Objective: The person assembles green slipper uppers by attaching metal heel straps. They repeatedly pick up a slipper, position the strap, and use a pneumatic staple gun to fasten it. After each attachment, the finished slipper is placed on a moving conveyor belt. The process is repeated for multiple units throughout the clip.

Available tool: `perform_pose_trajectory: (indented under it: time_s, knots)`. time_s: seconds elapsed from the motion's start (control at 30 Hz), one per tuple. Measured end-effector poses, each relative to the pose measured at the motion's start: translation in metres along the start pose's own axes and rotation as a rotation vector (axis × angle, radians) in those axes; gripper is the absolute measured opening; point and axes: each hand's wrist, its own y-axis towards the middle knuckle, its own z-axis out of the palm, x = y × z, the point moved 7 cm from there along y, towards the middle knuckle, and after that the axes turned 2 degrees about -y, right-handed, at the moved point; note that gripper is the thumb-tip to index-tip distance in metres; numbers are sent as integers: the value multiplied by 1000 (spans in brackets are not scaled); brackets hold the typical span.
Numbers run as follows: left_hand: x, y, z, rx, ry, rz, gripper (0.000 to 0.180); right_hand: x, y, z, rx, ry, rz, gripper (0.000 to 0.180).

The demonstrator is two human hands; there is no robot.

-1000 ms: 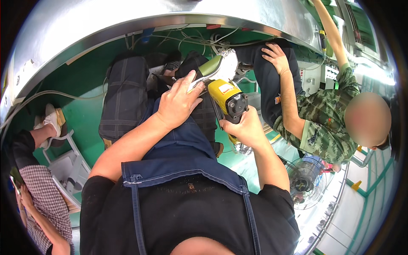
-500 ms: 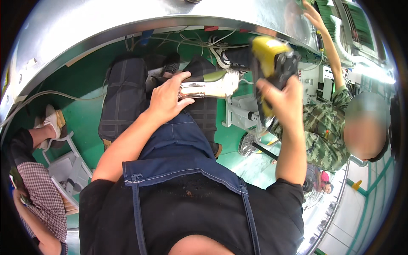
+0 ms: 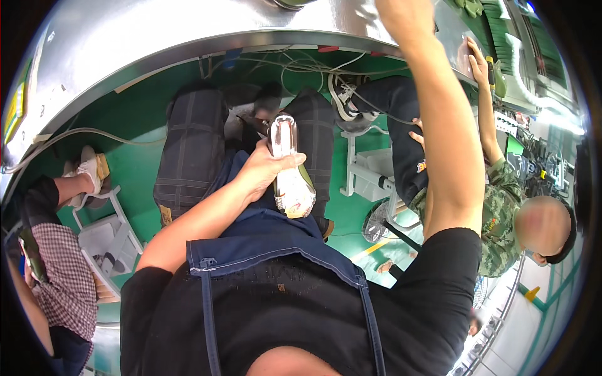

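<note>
A shiny, pale metallic shoe (image 3: 285,141) stands on end above my lap, with green showing along one side and a glittery, patterned lower end. My left hand (image 3: 266,166) is closed round its middle, the thumb lying across the front. Far forward, my right arm stretches over the metal bench, and my right hand (image 3: 404,19) is cut off by the top edge. Its fingers, and anything in them, are hidden.
A curved metal bench (image 3: 188,25) runs across the front, with cables (image 3: 301,66) hanging beneath. At right, a co-worker in a camouflage shirt (image 3: 501,188) reaches onto the bench near a white stool (image 3: 370,169). Another person in a checked garment (image 3: 63,263) sits at left.
My left hand has turned the shoe from lying sideways to upright. My right hand, which held a blurred yellow-and-black tool, has moved forward over the bench; that tool is out of view.
</note>
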Motion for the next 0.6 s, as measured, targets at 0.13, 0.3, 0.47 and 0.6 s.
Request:
perform_pose_trajectory:
  time_s: [0.13, 0.3, 0.47, 0.6]
  knots:
    - [6, -9, 9, -46, -197, -216, 36, 19, -11, 19, 15, 54, -35, 29]
    - [-10, -33, 23, -53, -125, -21, 63, 27, -41, -18, -163, 182, -169, 36]
    - [-72, -71, 28, -33, 112, 413, 98, 56, -126, -71, -32, 757, 83, 27]
    - [-125, -89, 22, -114, 727, 865, 114, 104, -188, -104, 97, 1182, 89, 26]
